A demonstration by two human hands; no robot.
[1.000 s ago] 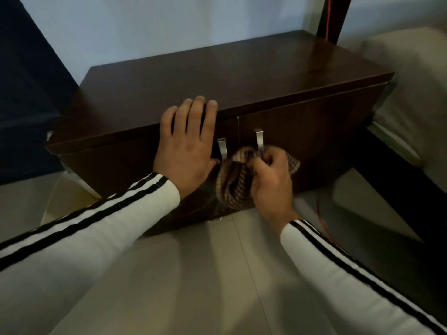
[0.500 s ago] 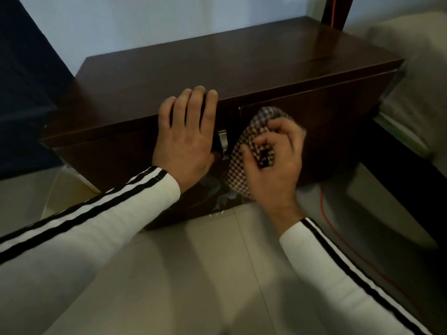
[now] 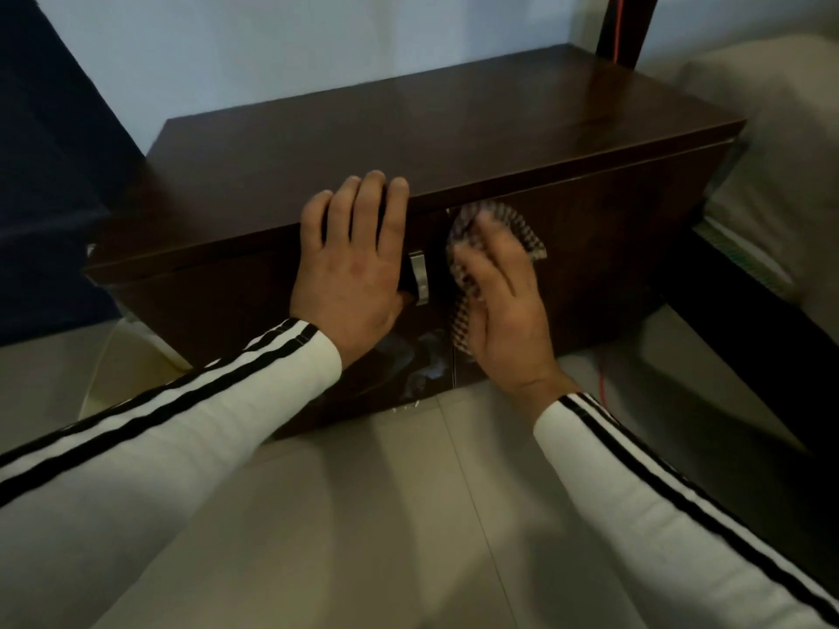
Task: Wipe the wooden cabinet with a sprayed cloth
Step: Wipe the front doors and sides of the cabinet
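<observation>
While the checked cloth (image 3: 529,233) lies pressed against the front of the wooden cabinet (image 3: 454,129), high on the right-hand door and just under the lip of the top, the right hand (image 3: 504,306) covers it with fingers spread and fairly flat, pressing rather than clenching; motion blur prevents a finer reading. The left hand (image 3: 349,270) rests flat just beside the cloth hand, palm on the left door, straight fingers lapping over the top edge, holding nothing. Between the two hands stands a metal handle (image 3: 420,276), clear of the cloth; no second handle is visible, and it is presumably under the cloth. Judged progress: partial. The wipe is on the upper centre of the doors. Pale smears (image 3: 422,360) below the hands, at the door seam, appear unwiped, though they may be reflections. Whether the top has been treated cannot be determined. Room: outward of the cloth hand the right door runs unobstructed to its corner; below, it ends at the tiled floor (image 3: 408,515). A red cable (image 3: 603,379) lies near the right wrist, and a pale cushion (image 3: 781,143) stands beyond the cabinet's far end.
</observation>
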